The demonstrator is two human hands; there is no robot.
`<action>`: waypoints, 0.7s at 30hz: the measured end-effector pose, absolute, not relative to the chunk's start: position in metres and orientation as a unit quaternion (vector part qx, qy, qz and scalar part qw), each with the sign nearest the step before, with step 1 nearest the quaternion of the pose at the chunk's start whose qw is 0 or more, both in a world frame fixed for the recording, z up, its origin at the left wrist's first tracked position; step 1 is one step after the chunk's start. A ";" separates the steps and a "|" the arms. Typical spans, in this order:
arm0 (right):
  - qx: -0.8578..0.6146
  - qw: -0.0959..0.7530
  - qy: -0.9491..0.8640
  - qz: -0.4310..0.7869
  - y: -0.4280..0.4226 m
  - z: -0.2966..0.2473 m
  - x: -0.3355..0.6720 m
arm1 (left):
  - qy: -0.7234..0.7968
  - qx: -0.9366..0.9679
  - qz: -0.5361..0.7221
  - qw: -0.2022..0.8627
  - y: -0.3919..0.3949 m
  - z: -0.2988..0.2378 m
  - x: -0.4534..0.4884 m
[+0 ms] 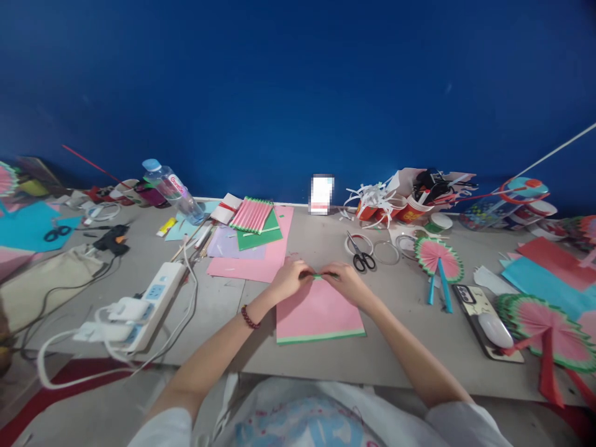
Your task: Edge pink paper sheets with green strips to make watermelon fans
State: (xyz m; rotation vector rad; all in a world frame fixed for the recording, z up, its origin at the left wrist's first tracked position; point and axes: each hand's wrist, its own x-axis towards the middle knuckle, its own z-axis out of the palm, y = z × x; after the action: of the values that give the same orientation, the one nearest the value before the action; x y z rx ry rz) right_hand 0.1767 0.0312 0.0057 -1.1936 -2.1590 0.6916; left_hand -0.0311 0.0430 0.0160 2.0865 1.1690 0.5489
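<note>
A pink paper sheet (317,313) with a green border lies on the grey table (410,347) in front of me. My left hand (289,279) and my right hand (345,280) meet at its far edge, fingers pinched together on the folded green-edged strip there. A dark red bead bracelet (249,317) sits on my left wrist.
Black scissors (361,254) lie just beyond my right hand. A pleated pink fan (438,261) with blue sticks, a phone (484,310) and more fans lie to the right. A white power strip (144,304), glue gun (112,239), water bottle (173,189) and coloured sheets (254,239) fill the left.
</note>
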 end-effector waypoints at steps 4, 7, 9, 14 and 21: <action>-0.446 0.312 -0.811 0.214 0.034 -0.009 0.180 | 0.429 0.821 0.252 0.281 0.039 0.008 -0.026; -0.454 0.317 -0.814 0.173 0.035 -0.020 0.181 | 0.429 0.835 0.267 0.217 0.036 -0.001 -0.024; -0.458 0.320 -0.815 0.154 0.035 -0.025 0.182 | 0.428 0.843 0.267 0.186 0.033 -0.006 -0.023; -0.452 0.315 -0.828 0.104 0.031 -0.028 0.182 | 0.417 0.857 0.263 0.150 0.029 -0.008 -0.023; -0.446 0.265 -0.855 0.020 0.024 -0.024 0.183 | 0.408 0.886 0.217 0.046 0.026 -0.015 -0.022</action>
State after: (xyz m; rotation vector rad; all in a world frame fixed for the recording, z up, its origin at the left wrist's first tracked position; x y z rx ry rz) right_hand 0.1826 0.0240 -0.0238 -1.2058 -2.3094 0.0536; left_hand -0.0220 0.0259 -0.0147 2.7039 1.2454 0.6627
